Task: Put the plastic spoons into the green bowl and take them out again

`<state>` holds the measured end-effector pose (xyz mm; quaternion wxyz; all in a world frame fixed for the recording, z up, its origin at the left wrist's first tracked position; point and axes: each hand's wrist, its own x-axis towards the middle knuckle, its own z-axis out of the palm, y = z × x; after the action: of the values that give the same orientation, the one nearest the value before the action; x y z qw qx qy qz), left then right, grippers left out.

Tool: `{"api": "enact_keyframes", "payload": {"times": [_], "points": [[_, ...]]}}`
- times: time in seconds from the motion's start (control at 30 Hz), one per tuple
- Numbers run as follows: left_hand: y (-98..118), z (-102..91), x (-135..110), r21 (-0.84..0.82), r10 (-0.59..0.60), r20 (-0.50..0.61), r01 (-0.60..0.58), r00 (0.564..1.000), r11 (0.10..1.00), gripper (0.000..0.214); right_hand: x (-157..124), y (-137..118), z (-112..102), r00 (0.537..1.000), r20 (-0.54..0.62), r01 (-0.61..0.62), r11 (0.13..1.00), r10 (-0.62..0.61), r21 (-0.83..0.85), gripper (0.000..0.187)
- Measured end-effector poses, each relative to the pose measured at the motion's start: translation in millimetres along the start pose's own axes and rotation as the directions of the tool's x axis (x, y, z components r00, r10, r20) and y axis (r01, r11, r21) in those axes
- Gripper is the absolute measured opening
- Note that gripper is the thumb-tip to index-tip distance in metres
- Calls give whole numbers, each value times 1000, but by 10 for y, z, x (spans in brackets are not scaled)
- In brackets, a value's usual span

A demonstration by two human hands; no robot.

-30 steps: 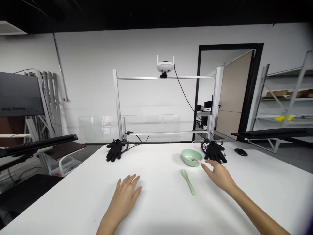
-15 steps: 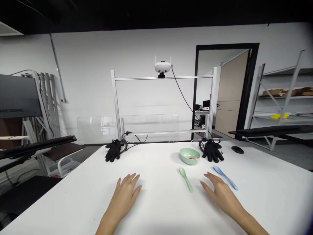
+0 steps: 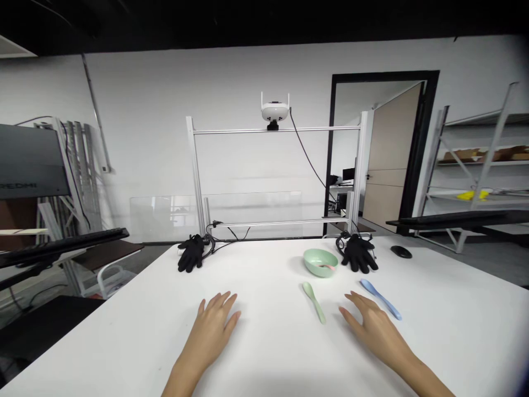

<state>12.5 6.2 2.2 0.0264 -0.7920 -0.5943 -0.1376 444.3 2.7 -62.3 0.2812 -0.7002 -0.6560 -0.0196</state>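
Currently | right hand (image 3: 374, 331) open, empty, just beside pale blue plastic spoon (image 3: 380, 299) | left hand (image 3: 209, 331) open, empty

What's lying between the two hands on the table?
In the head view, a pale green spoon lies on the white table between the left hand and the right hand.

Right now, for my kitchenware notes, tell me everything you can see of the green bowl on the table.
The pale green bowl is round and shallow, with a smooth, slightly glossy surface that looks like plastic, and no handle shows. It sits upright on the white table, toward the far edge, just left of a black glove; I cannot tell whether the two touch. A small pinkish item lies inside it, too partly hidden to identify. The table is the only thing clearly touching it from outside.
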Motion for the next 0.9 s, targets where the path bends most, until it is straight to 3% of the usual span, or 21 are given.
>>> {"api": "enact_keyframes", "payload": {"times": [0.67, 0.77, 0.9], "points": [[-8, 18, 10, 1, -3, 4, 3, 1000, 1000, 54, 11, -55, -52, 1000, 13, -12, 1000, 13, -26, 64], [-8, 26, 7, -5, 0, -7, 0, 1000, 1000, 53, 115, -83, -90, 1000, -1, 2, 999, -2, -42, 63], [-6, 21, 11, -4, 3, 1, -3, 1000, 1000, 54, 481, -144, -175, 998, -52, 17, 996, -22, -91, 59]]}}
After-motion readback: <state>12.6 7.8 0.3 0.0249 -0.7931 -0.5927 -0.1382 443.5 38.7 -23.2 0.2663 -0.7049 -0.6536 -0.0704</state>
